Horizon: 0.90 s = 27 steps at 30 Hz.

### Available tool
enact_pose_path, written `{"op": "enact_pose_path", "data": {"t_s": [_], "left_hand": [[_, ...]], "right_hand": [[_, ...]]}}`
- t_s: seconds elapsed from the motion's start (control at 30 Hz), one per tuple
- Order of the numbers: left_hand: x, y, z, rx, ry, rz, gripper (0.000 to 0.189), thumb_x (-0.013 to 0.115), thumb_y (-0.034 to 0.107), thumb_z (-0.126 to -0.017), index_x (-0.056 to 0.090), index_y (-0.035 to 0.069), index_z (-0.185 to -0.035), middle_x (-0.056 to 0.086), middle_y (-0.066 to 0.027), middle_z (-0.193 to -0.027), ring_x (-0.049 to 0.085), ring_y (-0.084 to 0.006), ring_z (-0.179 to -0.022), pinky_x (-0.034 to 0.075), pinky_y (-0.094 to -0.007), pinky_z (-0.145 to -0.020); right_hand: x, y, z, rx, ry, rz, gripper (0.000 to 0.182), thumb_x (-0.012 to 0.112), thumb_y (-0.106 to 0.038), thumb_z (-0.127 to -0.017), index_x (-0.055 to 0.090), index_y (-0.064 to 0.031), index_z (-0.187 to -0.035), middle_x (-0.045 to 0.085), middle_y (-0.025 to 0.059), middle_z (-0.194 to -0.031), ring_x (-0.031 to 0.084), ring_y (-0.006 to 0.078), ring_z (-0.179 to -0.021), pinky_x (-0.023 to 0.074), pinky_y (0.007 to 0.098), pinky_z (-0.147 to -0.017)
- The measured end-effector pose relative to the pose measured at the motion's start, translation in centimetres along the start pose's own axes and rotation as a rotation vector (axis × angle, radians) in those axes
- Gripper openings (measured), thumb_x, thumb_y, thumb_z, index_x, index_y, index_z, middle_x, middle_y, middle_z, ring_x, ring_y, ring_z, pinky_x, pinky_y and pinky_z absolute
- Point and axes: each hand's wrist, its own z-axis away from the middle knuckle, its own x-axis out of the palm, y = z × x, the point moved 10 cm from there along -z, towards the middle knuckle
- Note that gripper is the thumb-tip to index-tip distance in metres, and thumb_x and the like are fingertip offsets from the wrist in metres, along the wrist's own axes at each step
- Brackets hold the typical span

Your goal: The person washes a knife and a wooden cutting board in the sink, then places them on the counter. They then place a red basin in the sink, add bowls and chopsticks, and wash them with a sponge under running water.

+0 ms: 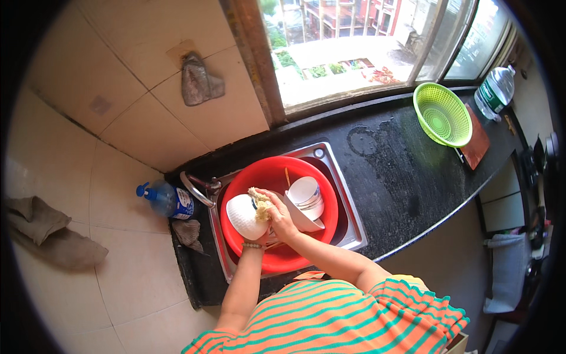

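Observation:
Over a red plastic basin (pixel 329 186), my left hand (pixel 261 237) grips a white textured bowl (pixel 244 217), tilted on its side. A yellowish scrubbing pad (pixel 263 209) is in my right hand (pixel 279 214), pressed against the bowl near its dark-marked base. My left fingers are mostly hidden behind the bowl. Inside the basin, stacked small bowls (pixel 306 193) rest by a larger white dish (pixel 300 217), and a wooden chopstick (pixel 287 177) leans at the back. The basin sits in a stainless steel sink (pixel 353 225).
A chrome faucet (pixel 196 190) curves at the sink's left, beside a blue pump bottle (pixel 170 200) and a crumpled cloth (pixel 188 233). Along the black counter (pixel 380 194) to the right are a green colander (pixel 443 116), a reddish-brown board (pixel 476 144) and a large clear bottle (pixel 495 93).

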Motion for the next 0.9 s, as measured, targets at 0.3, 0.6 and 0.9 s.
{"op": "enact_pose_path", "data": {"t_s": [0.3,0.6,0.9], "left_hand": [[8.8,0.9,-1.8,0.297,-0.248,-1.557,0.037,0.049,0.017,-0.088,0.043,0.003,-0.122,0.054,-0.0088,-0.116,0.052,-0.0208,-0.108,0.042,-0.0309,-0.092],[9.4,-4.5,-9.2,-0.226,-0.008,-0.726,0.025,0.062,0.015,-0.083,0.058,0.001,-0.103,0.062,-0.0045,-0.092,0.058,-0.0131,-0.08,0.048,-0.0274,-0.07],[10.4,-15.6,-21.3,-0.407,-0.039,-1.076,0.028,0.044,0.006,-0.082,0.048,0.003,-0.11,0.061,-0.0129,-0.087,0.062,-0.0216,-0.055,0.053,-0.0301,-0.04]], "right_hand": [[-4.3,5.9,0.8,0.534,0.472,-0.854,0.032,0.034,-0.022,-0.094,0.056,-0.0015,-0.105,0.062,0.0123,-0.101,0.06,0.0238,-0.091,0.0473,0.0361,-0.084],[-7.8,2.6,-0.2,0.598,0.339,-0.869,0.03,0.044,-0.028,-0.091,0.056,-0.0053,-0.106,0.063,0.0083,-0.098,0.06,0.0228,-0.09,0.0526,0.0396,-0.075],[-9.5,1.8,4.0,0.737,0.025,-0.544,0.036,0.047,-0.031,-0.09,0.057,0.0,-0.106,0.063,0.011,-0.093,0.063,0.0222,-0.077,0.055,0.0331,-0.065]]}}
